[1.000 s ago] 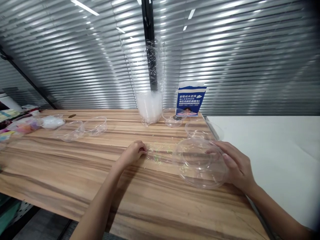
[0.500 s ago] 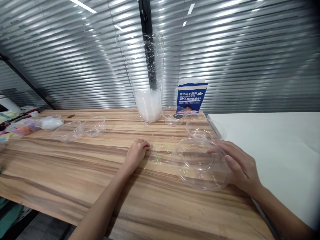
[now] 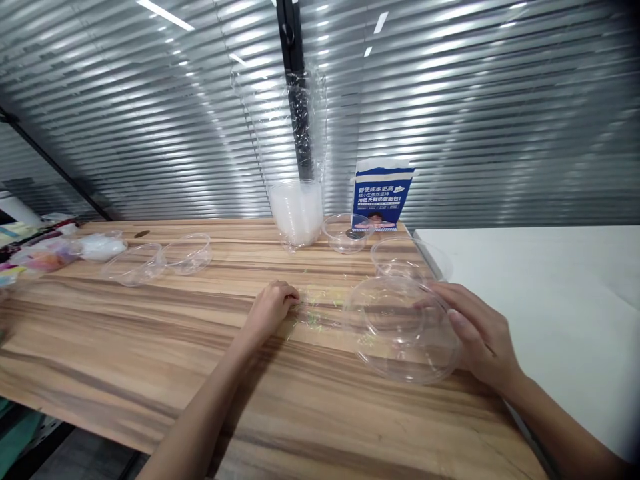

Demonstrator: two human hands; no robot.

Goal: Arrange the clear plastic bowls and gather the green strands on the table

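Two hands are at work on the wooden counter, and I'm following them from afar through the head camera. The right hand grips a clear bowl by its right edge, thumb on the near side and the other fingers reaching behind, where I can see them through the plastic. The bowl's wide rim faces up and partly toward me; I can't make out whether its base touches the wood. Just left of it lie thin green and yellow shreds, some also visible through the bowl. At their left edge the left hand rests low, fingertips drawn together and curled. Whether anything is pinched between them I can't tell.

I'd judge the step in hand to be working at the shreds with the left while the right minds the bowl. As I read it, the next move calls for a fine fingertip pinch on the left, and a light, steady hold on the right, since thin plastic could flex or slip.

Behind the held bowl sits a second bowl; farther back are a bowl stack in a clear bag and a blue packet, standing upright.
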